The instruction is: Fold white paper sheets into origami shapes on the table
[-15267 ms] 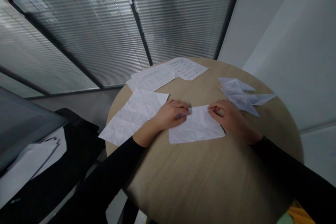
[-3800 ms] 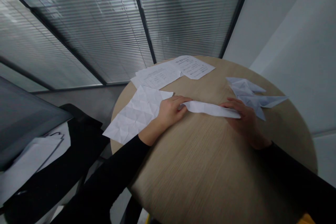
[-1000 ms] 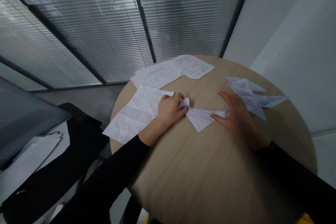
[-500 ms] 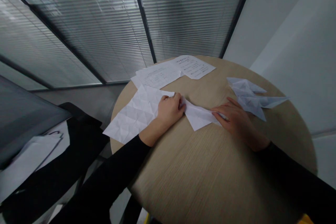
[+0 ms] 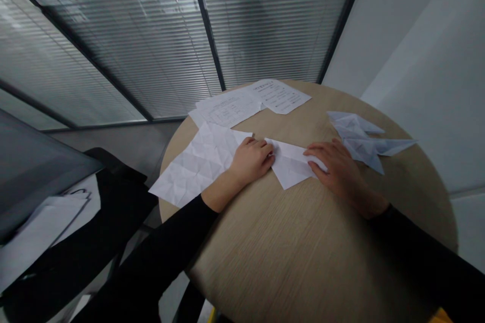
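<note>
A white folded sheet of paper (image 5: 290,165) lies on the round wooden table between my hands, one pointed corner toward me. My left hand (image 5: 252,161) is closed with curled fingers at its left end, over the edge of a creased sheet (image 5: 193,164). My right hand (image 5: 333,165) pinches the right end of the folded sheet between thumb and fingers. Part of that end is hidden under the hand. Just beyond my right hand rests a pointed folded paper shape (image 5: 358,136).
Printed sheets (image 5: 231,107) overlap at the far side of the round table (image 5: 303,242). More papers (image 5: 45,227) lie on a black surface at the lower left. Glass panels with blinds (image 5: 159,35) stand behind the table, and a white wall (image 5: 428,60) is at the right.
The upper edge of the folded sheet now lies straighter and flatter. My left hand has shifted slightly right and down; my right fingers have moved a little along the edge.
</note>
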Demonstrator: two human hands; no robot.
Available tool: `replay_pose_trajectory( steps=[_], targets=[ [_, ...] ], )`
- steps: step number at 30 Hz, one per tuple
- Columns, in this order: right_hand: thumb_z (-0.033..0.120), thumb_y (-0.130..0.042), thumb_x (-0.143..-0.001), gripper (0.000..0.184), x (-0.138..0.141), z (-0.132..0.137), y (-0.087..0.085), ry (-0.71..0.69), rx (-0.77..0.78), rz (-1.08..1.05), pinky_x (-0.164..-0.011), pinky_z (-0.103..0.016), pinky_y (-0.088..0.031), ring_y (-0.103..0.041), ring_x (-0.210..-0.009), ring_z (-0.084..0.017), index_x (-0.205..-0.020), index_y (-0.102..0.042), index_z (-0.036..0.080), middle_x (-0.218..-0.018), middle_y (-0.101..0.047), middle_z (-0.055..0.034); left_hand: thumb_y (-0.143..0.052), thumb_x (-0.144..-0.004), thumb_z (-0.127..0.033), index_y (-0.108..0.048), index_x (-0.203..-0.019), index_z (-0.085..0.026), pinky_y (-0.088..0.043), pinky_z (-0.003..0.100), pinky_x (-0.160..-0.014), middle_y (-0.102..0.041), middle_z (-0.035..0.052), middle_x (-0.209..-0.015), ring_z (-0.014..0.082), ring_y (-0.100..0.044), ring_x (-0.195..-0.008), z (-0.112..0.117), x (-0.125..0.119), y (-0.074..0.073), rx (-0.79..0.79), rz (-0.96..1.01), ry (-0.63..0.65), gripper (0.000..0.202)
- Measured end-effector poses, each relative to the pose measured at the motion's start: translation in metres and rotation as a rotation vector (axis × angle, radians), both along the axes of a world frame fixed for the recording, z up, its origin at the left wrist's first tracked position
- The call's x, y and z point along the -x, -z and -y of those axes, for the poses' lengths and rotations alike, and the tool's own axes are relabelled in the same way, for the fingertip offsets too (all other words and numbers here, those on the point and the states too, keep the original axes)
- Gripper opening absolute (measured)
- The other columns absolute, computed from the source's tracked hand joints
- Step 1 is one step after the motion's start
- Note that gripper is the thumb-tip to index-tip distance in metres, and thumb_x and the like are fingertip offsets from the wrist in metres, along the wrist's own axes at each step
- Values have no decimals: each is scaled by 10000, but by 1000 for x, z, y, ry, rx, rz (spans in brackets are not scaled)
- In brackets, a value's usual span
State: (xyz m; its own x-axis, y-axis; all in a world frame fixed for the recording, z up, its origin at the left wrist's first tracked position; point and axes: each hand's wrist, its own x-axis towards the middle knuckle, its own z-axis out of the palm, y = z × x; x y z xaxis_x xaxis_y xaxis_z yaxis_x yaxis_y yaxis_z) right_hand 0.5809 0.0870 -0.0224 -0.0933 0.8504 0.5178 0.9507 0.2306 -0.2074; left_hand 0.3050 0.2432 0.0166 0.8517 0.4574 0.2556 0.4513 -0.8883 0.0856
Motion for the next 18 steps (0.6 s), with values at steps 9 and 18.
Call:
replay_pose_trajectory(
  steps=[9, 18],
  targets=[
    [264, -680, -1087, 284, -16, -3, -2, -169, 130, -42, -1075, -589, -630, -791, -1144, -360, -1284, -883, 288, -1215, -860, -124, -520, -1199, -270, -782, -1230, -211, -532, 487, -1141, -797, 128, -1245, 305, -738, -1198, -3, -1, 2, 4, -58, 15, 270],
    [388, -879, -959, 382, -33, 13, -15, -286, 199, -152, -1116, -621, -655, -814, -1231, -378, -1338, -860, 341, -1334, -871, -100, -540, -1187, -220, -771, -1338, -231, -557, 479, -1139, -789, 120, -1383, 303, -723, -1270, -5, -1, 7, 17, -49, 34, 276]
  ],
)
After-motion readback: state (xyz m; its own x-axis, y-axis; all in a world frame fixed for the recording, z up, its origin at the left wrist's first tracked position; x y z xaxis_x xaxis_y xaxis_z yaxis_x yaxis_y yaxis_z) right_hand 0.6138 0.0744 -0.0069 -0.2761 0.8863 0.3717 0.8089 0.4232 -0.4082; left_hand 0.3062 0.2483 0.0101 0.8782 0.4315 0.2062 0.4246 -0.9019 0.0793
